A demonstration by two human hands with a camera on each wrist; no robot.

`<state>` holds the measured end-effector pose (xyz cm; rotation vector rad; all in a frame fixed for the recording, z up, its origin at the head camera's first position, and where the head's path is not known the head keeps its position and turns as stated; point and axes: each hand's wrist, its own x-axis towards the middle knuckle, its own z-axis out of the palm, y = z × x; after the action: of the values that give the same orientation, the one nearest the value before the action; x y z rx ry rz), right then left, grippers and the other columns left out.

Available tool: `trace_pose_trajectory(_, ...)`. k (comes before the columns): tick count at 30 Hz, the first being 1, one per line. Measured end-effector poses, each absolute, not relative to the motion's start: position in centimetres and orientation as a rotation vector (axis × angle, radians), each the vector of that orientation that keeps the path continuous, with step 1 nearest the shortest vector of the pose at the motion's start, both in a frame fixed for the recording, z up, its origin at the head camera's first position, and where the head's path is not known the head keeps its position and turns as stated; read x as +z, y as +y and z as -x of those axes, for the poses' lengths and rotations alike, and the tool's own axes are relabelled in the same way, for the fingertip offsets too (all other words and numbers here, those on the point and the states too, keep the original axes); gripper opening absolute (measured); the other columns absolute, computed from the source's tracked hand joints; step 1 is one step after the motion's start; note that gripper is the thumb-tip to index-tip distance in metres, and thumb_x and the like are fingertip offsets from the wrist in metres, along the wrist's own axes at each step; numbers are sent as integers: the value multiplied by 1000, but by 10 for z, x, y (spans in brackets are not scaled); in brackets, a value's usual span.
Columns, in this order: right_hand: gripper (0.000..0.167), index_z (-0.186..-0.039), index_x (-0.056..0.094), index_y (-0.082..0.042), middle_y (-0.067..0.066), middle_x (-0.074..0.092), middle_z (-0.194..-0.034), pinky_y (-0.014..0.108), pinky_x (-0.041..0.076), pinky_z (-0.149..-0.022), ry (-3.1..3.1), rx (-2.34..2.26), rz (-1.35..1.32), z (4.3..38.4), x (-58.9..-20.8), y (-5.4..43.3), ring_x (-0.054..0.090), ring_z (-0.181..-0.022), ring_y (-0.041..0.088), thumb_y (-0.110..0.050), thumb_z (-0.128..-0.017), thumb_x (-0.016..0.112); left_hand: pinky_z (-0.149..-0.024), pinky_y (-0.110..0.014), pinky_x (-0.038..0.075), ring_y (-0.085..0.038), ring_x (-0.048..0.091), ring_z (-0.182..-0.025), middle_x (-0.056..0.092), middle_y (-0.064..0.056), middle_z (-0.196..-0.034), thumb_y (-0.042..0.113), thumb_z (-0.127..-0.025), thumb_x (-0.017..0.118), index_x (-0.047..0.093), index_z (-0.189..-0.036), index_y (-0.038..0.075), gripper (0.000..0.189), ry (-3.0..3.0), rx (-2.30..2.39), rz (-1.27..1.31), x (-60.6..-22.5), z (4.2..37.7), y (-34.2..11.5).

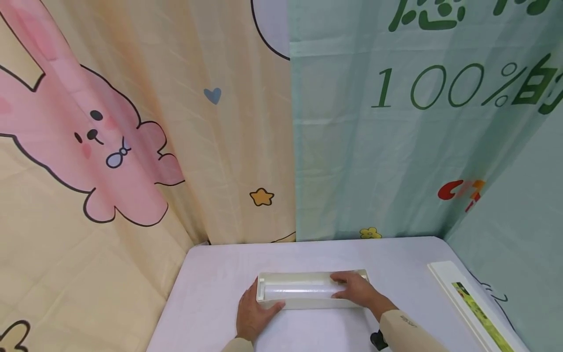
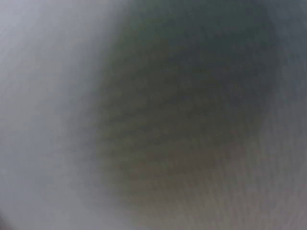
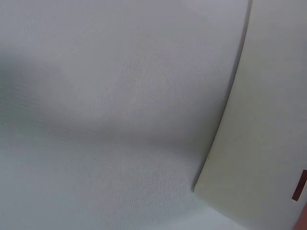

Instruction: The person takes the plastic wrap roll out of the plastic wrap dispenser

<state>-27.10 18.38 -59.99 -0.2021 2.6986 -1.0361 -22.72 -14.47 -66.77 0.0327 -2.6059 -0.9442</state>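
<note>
Judging risk: uneven push from my right hand [image 1: 358, 289] could tilt glossy translucent cylindrical roll [image 1: 299, 290]; if left hand [image 1: 255, 315] slackens, long off-white rectangular box [image 1: 308, 304] could skid. Roll lies inside box, right end beneath right fingers, whether closed I cannot tell; left thumb and fingers grip box's left end.

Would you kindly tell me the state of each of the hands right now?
Left hand: holding the left end of the white box.
Right hand: at the clear roll inside the box; whether it grips cannot be told.
</note>
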Motion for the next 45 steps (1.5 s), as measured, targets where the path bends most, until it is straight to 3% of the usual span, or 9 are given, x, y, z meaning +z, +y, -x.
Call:
trace_pose_trajectory(10, 38, -111, 74, -15, 3, 72, -121, 49, 56, -102, 2655, -1001, 180, 269, -604, 182, 64, -110, 20, -19, -76, 89, -104, -49, 50, -27, 64, -113, 69, -7, -124, 73, -63, 83, 48, -150, 12, 111, -2619, -959, -57, -672, 222, -144)
trace_pose_trajectory(16, 34, -110, 75, -17, 5, 70, -127, 52, 53, -106, 2650, -943, 207, 267, -603, 181, 62, -114, 24, -17, -78, 88, -103, -49, 51, -27, 63, -112, 69, -7, -124, 74, -63, 82, 48, -148, 11, 112, -2621, -917, -52, -674, 219, -142)
trace_pose_trajectory(24, 32, -108, 75, -18, 4, 70, -124, 54, 52, -106, 2661, -891, 203, 268, -597, 179, 61, -109, 21, -15, -79, 87, -102, -48, 51, -26, 63, -112, 69, -6, -124, 73, -62, 83, 48, -148, 11, 111, -2619, -887, -68, -674, 220, -139)
trace_pose_trajectory(38, 46, -127, 69, -18, 5, 68, -134, 60, 47, -110, 2728, -711, 259, 269, -582, 175, 60, -128, 33, -28, -84, 83, -106, -51, 49, -27, 62, -115, 67, -7, -127, 75, -62, 81, 47, -148, 10, 114, -2665, -886, -101, -669, 225, -139)
trace_pose_trajectory(45, 49, -131, 67, -17, 4, 70, -129, 57, 51, -107, 2773, -600, 352, 268, -569, 170, 64, -122, 31, -34, -87, 80, -103, -50, 51, -27, 63, -112, 69, -7, -123, 75, -62, 82, 48, -148, 11, 112, -2652, -881, -99, -669, 227, -142)
